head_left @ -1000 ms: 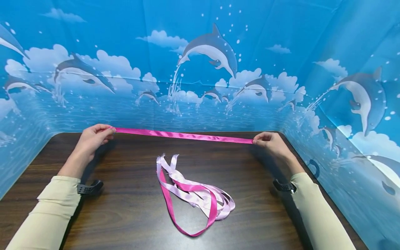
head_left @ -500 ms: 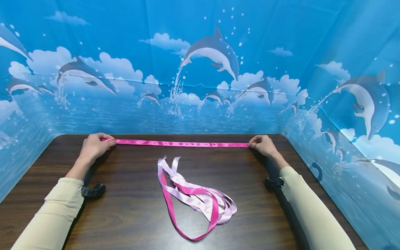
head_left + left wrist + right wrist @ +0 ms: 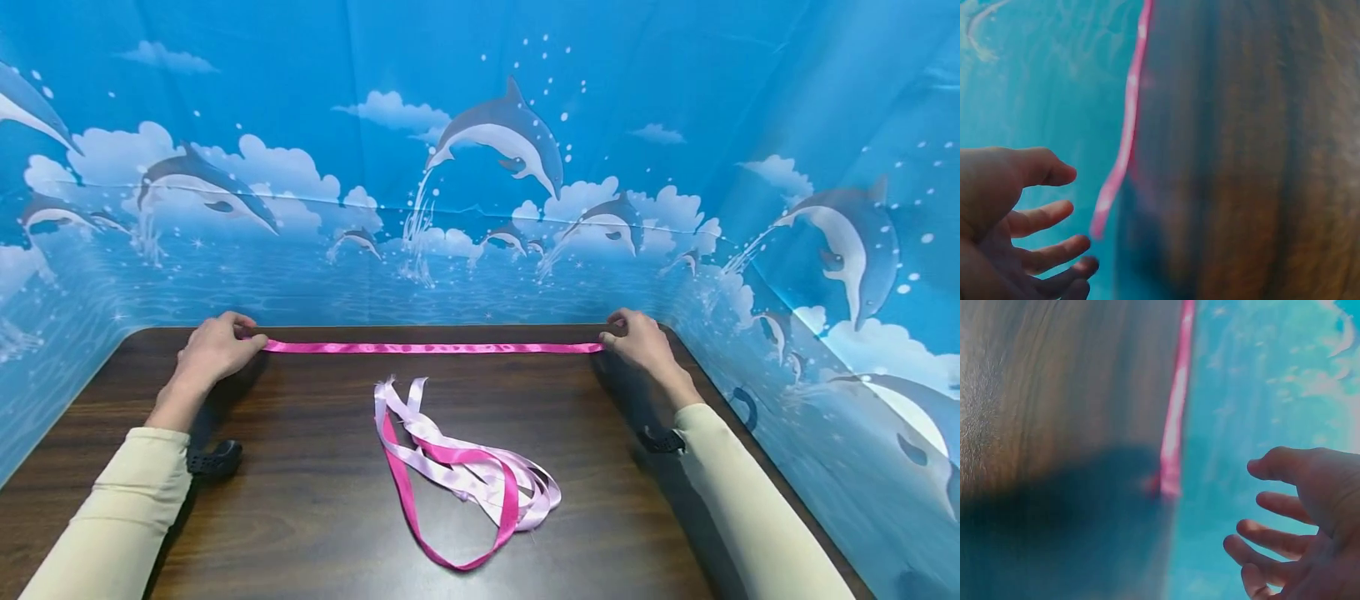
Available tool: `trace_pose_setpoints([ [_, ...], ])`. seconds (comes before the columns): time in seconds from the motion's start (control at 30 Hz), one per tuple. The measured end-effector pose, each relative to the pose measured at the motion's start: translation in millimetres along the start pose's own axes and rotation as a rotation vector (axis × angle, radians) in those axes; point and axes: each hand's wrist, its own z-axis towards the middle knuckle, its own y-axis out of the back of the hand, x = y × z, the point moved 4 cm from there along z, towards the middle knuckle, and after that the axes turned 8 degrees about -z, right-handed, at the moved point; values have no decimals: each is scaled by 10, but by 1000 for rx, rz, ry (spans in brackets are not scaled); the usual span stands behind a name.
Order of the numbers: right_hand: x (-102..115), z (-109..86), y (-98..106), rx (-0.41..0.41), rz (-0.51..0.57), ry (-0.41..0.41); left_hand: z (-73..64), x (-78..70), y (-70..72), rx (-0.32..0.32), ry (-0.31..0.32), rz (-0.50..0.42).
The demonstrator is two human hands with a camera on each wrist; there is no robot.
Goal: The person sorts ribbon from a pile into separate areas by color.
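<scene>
A bright pink satin ribbon (image 3: 431, 348) runs straight across the far part of the brown table (image 3: 315, 500), close to its back edge. My left hand (image 3: 216, 350) is at the ribbon's left end, and my right hand (image 3: 643, 343) is at its right end. In the left wrist view, thumb and fingers are parted and the ribbon tip (image 3: 1097, 228) lies just beyond the fingertips. The right wrist view likewise has the thumb apart from the fingers, with the ribbon end (image 3: 1169, 484) a little away from them.
Nearer to me lies a loose bundle of pale lilac ribbons (image 3: 525, 508), with a deep pink ribbon (image 3: 408, 496) looped through it. A blue dolphin-print cloth (image 3: 450, 292) stands up along the table's back and sides.
The pink ribbon has come down from being held taut in the air onto the table. Both hands have let go of its ends, fingers parting.
</scene>
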Motion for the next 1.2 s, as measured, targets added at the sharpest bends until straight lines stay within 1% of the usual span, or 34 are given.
trace_pose_setpoints([
  [0.07,82,-112,129,-18,-12,19,-41,-92,44,-21,-8,15],
  [0.13,180,-236,240,-17,9,50,-85,-230,78,-37,-41,25],
  [0.17,237,-303,285,-9,22,66,-116,-321,90,-36,-64,27],
  [0.27,435,-482,340,24,42,123,-223,-625,102,-1,-153,48],
  [0.37,650,-660,318,55,58,176,-367,-963,27,56,-249,66],
  [0.43,790,-781,276,81,73,216,-477,-1162,-90,95,-310,64],
  [0.5,925,-894,228,110,97,250,-602,-1341,-256,128,-369,57],
  [0.57,1054,-996,175,143,118,283,-731,-1493,-460,169,-434,40],
  [0.67,1252,-1119,86,189,145,339,-903,-1654,-782,265,-525,0],
  [0.7,1317,-1154,53,203,150,359,-960,-1694,-882,309,-553,-16],
  [0.77,1434,-1187,-21,228,149,405,-1029,-1745,-1062,410,-596,-50],
  [0.83,1543,-1220,-103,255,135,443,-1086,-1772,-1201,500,-647,-64],
  [0.9,1636,-1252,-191,277,113,477,-1129,-1776,-1303,562,-691,-55],
  [0.97,1711,-1277,-285,286,92,514,-1151,-1774,-1376,587,-736,-29],
  [1.03,1779,-1301,-365,280,72,543,-1158,-1763,-1428,587,-765,-5],
  [1.1,1829,-1321,-450,265,56,565,-1163,-1746,-1468,585,-772,11],
  [1.2,1857,-1371,-576,270,40,567,-1189,-1719,-1527,606,-753,17],
])
